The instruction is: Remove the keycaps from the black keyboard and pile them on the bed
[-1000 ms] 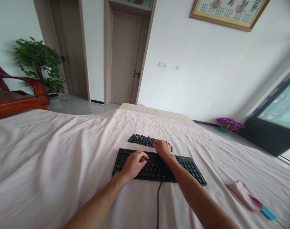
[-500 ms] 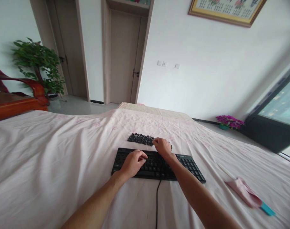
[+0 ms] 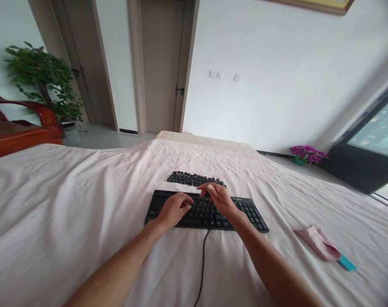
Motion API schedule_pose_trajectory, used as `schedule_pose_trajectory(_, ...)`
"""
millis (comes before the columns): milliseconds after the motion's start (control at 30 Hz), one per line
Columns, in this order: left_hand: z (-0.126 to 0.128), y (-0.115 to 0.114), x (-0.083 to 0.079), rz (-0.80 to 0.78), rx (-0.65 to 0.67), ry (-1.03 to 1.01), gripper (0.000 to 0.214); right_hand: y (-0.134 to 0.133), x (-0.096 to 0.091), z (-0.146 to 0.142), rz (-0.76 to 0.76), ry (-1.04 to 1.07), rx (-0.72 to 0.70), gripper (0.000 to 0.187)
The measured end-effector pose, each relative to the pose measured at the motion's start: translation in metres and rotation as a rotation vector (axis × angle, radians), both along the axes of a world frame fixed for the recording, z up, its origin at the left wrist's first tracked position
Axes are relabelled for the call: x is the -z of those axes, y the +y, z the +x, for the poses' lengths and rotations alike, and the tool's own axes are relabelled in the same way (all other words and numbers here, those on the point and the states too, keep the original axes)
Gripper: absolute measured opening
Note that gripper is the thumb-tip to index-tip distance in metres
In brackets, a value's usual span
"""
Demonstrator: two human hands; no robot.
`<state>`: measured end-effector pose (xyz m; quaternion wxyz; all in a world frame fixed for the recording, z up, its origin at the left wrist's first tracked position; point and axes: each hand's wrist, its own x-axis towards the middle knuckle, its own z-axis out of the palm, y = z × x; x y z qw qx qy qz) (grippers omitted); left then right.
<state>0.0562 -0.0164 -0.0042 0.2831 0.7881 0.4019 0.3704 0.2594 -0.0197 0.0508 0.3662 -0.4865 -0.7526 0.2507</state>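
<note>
A black keyboard [image 3: 196, 222] lies on the bed cover, its cable running toward me. Beyond its far edge, loose black keycaps [image 3: 184, 179] stand in rows. My right hand [image 3: 219, 199] is over the middle of the keyboard, thumb and fingers bent down around what looks like a small black keycap [image 3: 207, 195]. On the keyboard's left half rests my left hand [image 3: 174, 209], its fingers curled and the thumb close to the index finger. Whatever may be between those fingertips is hidden.
Pale, wrinkled floral cloth [image 3: 101, 221] covers the bed. On the right lies a pink cloth item [image 3: 320, 243] with a turquoise end [image 3: 346, 261]. Farther off are a wooden chair [image 3: 24, 128], a leafy plant [image 3: 47, 81] and purple flowers [image 3: 308, 153].
My right hand has drawn back from the loose keycaps to above the keyboard. My left hand stays on the keyboard's left half. The whole view has tilted down slightly.
</note>
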Motion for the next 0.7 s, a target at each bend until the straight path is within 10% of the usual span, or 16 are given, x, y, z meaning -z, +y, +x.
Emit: schedule_pose_trajectory(700,0.005,-0.004,-0.005,0.036,-0.041,0.15,0.008,-0.011,0.023,-0.01,-0.014,0.048,-0.256,0.054)
